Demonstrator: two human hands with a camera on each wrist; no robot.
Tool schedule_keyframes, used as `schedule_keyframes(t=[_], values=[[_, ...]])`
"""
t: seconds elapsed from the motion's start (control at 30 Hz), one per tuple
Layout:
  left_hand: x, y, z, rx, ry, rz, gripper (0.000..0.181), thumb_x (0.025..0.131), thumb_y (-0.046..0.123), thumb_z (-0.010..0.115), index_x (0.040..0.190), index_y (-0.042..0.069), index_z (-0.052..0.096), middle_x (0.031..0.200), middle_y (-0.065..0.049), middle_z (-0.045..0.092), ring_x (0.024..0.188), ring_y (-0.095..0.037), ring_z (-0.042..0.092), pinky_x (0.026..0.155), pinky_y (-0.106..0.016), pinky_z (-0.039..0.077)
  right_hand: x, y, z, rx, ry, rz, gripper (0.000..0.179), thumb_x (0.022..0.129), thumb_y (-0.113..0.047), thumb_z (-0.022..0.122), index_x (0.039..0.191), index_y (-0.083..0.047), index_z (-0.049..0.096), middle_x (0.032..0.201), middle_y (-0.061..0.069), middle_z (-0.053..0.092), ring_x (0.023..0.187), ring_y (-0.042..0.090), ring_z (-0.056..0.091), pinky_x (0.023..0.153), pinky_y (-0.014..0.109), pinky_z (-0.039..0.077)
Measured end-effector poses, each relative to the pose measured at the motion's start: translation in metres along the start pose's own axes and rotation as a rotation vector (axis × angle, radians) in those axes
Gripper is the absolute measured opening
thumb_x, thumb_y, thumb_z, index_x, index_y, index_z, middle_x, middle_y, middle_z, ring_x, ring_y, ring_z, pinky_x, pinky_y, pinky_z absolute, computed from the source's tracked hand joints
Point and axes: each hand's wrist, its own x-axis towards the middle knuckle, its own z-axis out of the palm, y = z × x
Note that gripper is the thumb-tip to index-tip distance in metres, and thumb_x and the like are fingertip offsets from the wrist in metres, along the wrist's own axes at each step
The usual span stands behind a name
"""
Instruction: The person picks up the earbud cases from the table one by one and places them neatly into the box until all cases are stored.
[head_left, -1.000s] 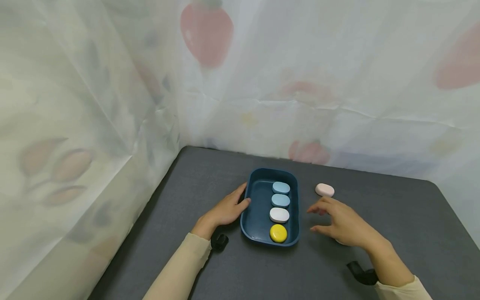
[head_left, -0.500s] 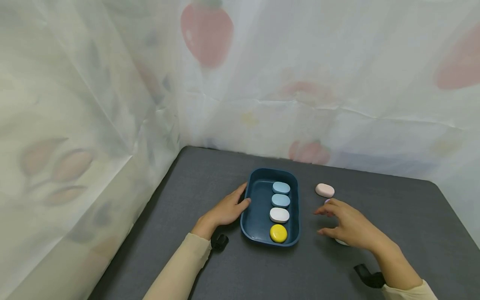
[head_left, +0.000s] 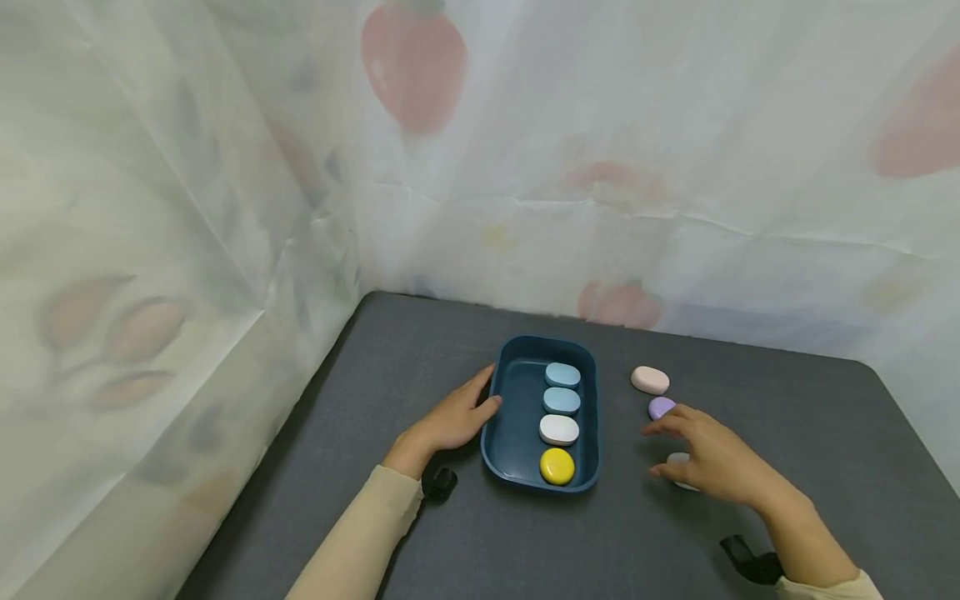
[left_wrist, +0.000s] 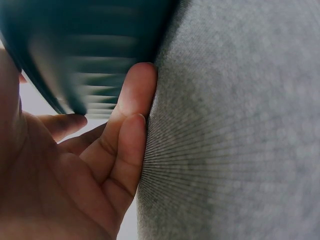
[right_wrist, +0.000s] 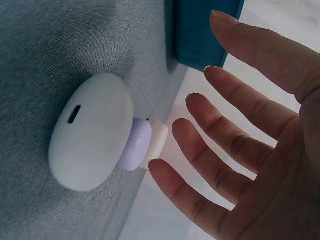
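My left hand (head_left: pixel 450 421) holds the left side of a dark blue tray (head_left: pixel 508 475), its thumb at the rim and its fingers along the outer wall. Inside stand two light blue oval cases (head_left: pixel 562 401), a white one (head_left: pixel 558 430) and a round yellow one (head_left: pixel 557 467), in a column. My right hand (head_left: pixel 712 454) hovers with loosely bent fingers, holding nothing. Partly under it is a white rounded case (right_wrist: pixel 92 132) with a small dark slot, like an earbud charging case. Beyond it lie a purple case (head_left: pixel 661 407) and a pale pink one (head_left: pixel 649 380).
The dark grey table (head_left: pixel 442 333) carries everything. A light curtain (head_left: pixel 480 208) with fruit prints hangs behind it and along its left side. Black straps (head_left: pixel 750 562) are around both wrists.
My right hand has drifted right and slightly toward me, away from the tray, uncovering the purple case and part of the white one. The left hand and tray have stayed put.
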Motion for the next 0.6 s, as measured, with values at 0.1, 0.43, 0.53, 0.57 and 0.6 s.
schedule_keyframes(t=[0.1,0.43,0.53,0.57,0.6], values=[[0.0,0.0,0.0,-0.002,0.001,0.001,0.066,0.11,0.04,0.045,0.168,0.028,0.016,0.173,0.002,0.023,0.159,-0.021,0.023,0.128,-0.05,0.025,-0.003,0.003,0.001,0.001,-0.007,0.012,0.048,0.08,-0.036,0.09,0.121,-0.017,0.074,0.123,0.003,0.066,0.112,0.029,0.066,0.089,0.052,0.055],[0.001,-0.002,0.001,-0.01,-0.001,0.013,0.066,0.11,0.04,0.045,0.168,0.028,0.015,0.173,0.004,0.021,0.159,-0.021,0.022,0.129,-0.05,0.024,-0.011,0.015,0.004,0.01,-0.028,0.037,0.05,0.078,-0.04,0.09,0.12,-0.017,0.074,0.121,0.001,0.065,0.111,0.028,0.066,0.089,0.049,0.055],[0.001,-0.002,0.001,-0.007,0.001,0.017,0.066,0.11,0.04,0.045,0.168,0.028,0.015,0.173,0.004,0.021,0.159,-0.02,0.022,0.129,-0.05,0.024,-0.013,0.017,0.006,0.009,-0.031,0.045,0.05,0.077,-0.042,0.09,0.118,-0.018,0.074,0.119,0.0,0.065,0.109,0.026,0.065,0.088,0.047,0.055],[0.001,-0.002,0.001,-0.006,0.002,0.018,0.066,0.11,0.04,0.045,0.168,0.028,0.015,0.173,0.004,0.022,0.159,-0.02,0.022,0.129,-0.05,0.024,-0.014,0.018,0.006,0.009,-0.032,0.047,0.05,0.077,-0.042,0.091,0.118,-0.018,0.074,0.119,-0.001,0.065,0.109,0.025,0.065,0.088,0.047,0.055],[0.001,-0.002,0.001,-0.005,0.003,0.019,0.066,0.11,0.04,0.045,0.168,0.028,0.015,0.173,0.003,0.022,0.159,-0.02,0.022,0.129,-0.05,0.024,-0.014,0.019,0.007,0.01,-0.035,0.049,0.05,0.077,-0.042,0.091,0.118,-0.018,0.074,0.118,-0.002,0.065,0.109,0.025,0.065,0.088,0.046,0.054]])
